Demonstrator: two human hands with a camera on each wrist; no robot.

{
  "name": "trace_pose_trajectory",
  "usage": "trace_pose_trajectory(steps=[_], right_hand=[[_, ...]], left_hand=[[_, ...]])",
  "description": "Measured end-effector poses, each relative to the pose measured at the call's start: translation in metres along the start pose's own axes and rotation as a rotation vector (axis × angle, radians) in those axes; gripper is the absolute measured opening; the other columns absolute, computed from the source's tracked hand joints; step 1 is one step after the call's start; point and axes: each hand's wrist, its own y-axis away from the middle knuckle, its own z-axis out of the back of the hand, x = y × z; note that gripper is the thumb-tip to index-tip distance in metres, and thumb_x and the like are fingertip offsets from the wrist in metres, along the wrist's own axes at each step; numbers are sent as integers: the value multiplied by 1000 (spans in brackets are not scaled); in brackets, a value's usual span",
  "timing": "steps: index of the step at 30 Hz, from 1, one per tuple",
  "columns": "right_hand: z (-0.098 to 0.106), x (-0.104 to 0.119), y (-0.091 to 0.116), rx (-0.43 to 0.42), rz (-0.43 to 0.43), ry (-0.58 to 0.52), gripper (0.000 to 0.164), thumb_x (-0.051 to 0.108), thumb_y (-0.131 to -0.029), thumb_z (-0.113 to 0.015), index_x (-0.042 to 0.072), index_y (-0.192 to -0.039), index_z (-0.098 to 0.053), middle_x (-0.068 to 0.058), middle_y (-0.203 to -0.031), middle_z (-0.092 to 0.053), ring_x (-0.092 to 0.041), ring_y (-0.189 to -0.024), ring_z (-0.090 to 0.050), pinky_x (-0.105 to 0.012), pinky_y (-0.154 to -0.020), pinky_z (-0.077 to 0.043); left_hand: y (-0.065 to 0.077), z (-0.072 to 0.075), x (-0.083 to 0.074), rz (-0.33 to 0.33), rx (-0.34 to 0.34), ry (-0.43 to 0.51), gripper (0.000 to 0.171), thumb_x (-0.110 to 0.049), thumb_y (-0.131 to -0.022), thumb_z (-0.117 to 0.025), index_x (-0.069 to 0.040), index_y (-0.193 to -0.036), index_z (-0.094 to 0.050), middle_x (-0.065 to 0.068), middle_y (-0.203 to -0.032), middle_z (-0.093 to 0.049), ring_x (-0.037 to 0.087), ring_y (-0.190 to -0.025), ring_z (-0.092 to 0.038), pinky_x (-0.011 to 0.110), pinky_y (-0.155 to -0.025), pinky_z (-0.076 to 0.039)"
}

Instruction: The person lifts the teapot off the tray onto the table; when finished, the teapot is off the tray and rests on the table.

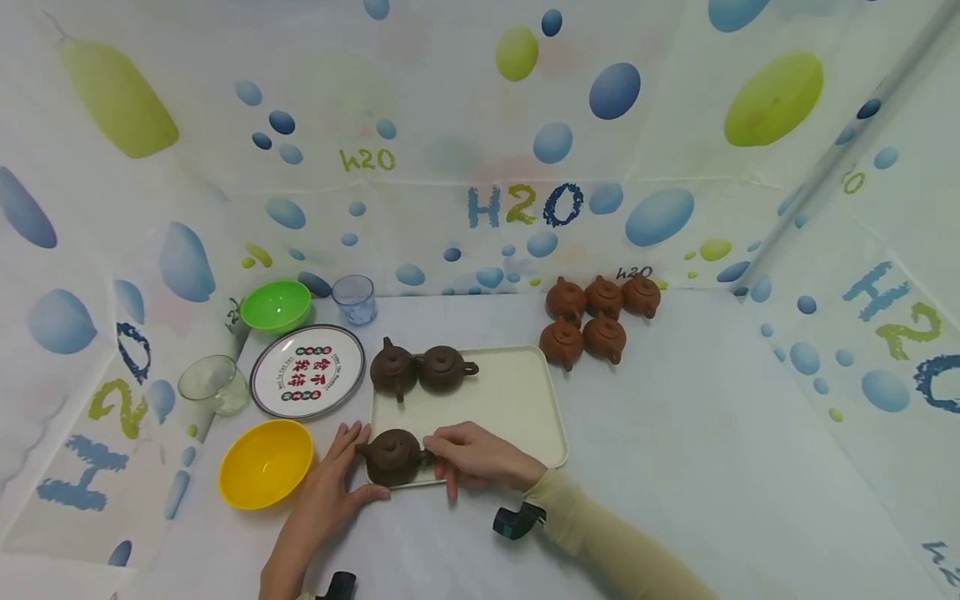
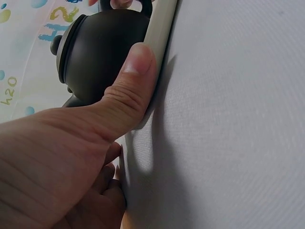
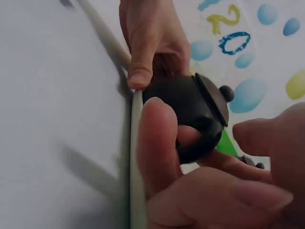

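Note:
A dark brown teapot sits at the near left corner of a cream tray, its spout toward the left and its handle toward the right. My right hand grips that handle, and a fingertip shows inside its loop. Around the same corner my left hand lies with fingers spread, its thumb against the tray rim beside the teapot's body. Two more dark teapots, one at the far left corner and another right beside it, stand on the tray.
Several reddish-brown teapots cluster past the tray's far right corner. Left of the tray are a white printed plate, a yellow bowl, a green bowl, a clear glass and a bluish glass. A patterned sheet rises behind.

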Motion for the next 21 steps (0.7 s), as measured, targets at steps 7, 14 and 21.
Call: trace_pose_trajectory(steps=[7,14,21], right_hand=[[-8,9,-5,40,-29,73,45,42,-114,-51,7,-98,-76,0,-71,-65,-8,-44,-51,-20,-41,-35],[-13,9,-4,7,1,65,46,33,-116,-49,-5,-96,-66,0,-60,-55,-8,-46,-50,-18,-42,-33],[-16,5,-2,-56,47,64,42,28,-116,-47,-4,-92,-60,-1,-60,-56,-8,-49,-52,-17,-45,-37]], left_hand=[[-2,1,1,5,12,-3,102,-40,-80,-92,-6,-163,-44,23,-174,-33,52,-163,-21,70,-129,-25],[-1,-1,2,-19,-18,-6,101,-40,-80,-93,-5,-162,-46,25,-172,-36,54,-161,-24,73,-127,-24],[-1,0,2,-21,-20,-19,101,-41,-80,-93,-6,-162,-46,24,-172,-37,53,-162,-24,73,-127,-24]])
